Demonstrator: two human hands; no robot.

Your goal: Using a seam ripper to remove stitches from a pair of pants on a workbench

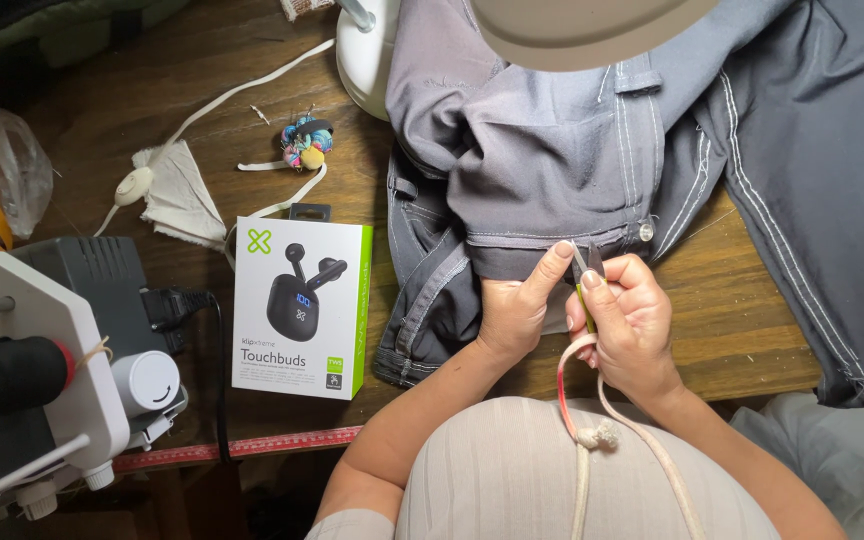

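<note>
Garment: grey trousers (552, 150) with white topstitching, heaped across the far and right part of the wooden table (742, 330); hem fold drawn toward the near edge, between both hands.
Handling: judged soft, limp and fairly heavy for cloth; likely to sag and slide unless pinched at a seam or the folded hem, where layers lay thickest.
Left hand (514, 310): rested on the fold, forefinger stretched along the stitched edge, pressing cloth flat.
Right hand (632, 320): fingers (592, 280) closed narrow around small thread snips (584, 268), tips set against the hem seam.
Snips: judged light, stiff and sharp at the point; best gripped at the green body, clear of the blades.
Cord: pink-and-cream cord (592, 420) looped from the right hand down toward the near edge, knotted once.
Counts: one garment, one pair of snips, one cord, two hands.
Left of garment: one white-and-green earbud box (302, 305), lying flat.
Far left: one scrap of pale cloth (180, 195), one small multicoloured tangle of thread (304, 143).
Near left: one red measuring tape (242, 447) along the table edge.
</note>
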